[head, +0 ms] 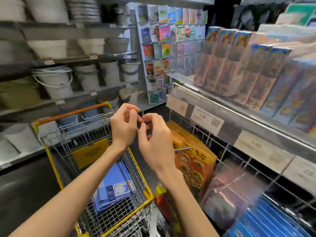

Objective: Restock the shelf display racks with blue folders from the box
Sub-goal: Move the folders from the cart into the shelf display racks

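Fig. 1. View down my own forearms in a shop aisle.

(a) Shelf display rack [239, 161], from 1 to 5 o'clock: a wire grid under a ledge of price labels, with boxed goods standing above it.
(b) Shelving with pale buckets [54, 82], from 9 to 11 o'clock.
(c) Wire trolley [51, 161] with a yellow rim, at 7 o'clock, directly below my left forearm.
(d) Orange packs [193, 161] hanging on a rack hook at 4 o'clock, just beside my right wrist.
(e) Blue folders [114, 187], the stock to be shelved, lying stacked in the trolley basket at 6 o'clock. More blue packs [273, 218] sit low in the rack at 5 o'clock, too blurred to identify.
(f) My left hand [123, 127] and right hand [153, 144], raised at the centre above the trolley, apart from the folders. On both, the fingers are curled and thumb and forefinger are drawn together, and the tips of the two hands meet. Possibly something small is pinched there; I cannot tell.
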A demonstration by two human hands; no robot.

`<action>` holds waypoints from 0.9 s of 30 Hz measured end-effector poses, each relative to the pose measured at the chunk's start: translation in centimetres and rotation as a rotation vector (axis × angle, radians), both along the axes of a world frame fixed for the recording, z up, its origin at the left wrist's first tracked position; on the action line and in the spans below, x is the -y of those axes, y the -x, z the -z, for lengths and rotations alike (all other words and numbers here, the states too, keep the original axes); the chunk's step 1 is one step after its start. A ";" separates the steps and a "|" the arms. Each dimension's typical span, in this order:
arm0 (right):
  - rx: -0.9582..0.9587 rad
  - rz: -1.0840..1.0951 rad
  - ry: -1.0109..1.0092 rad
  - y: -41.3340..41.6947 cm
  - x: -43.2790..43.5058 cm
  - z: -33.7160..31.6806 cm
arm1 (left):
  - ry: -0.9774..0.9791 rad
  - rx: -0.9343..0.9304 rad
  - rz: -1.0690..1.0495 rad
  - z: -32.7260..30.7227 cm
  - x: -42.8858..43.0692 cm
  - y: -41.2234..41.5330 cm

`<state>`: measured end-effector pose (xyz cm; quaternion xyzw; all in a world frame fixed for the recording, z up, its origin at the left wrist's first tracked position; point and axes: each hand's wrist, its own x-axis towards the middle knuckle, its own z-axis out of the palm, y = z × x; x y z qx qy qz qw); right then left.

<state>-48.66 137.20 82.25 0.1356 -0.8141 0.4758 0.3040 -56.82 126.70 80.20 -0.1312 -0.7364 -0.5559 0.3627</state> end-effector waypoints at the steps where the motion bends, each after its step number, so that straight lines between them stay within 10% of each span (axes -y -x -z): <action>1: -0.014 0.067 -0.064 0.6 0.3 -0.1 | 0.039 0.038 0.000 0.7 0.8 1.2; 14: 0.173 0.238 -0.176 12.9 11.2 5.1 | 0.045 0.386 0.172 10.7 11.8 14.2; 27: 0.854 0.114 -0.087 22.3 16.9 25.2 | 0.264 1.056 0.161 28.5 22.1 19.4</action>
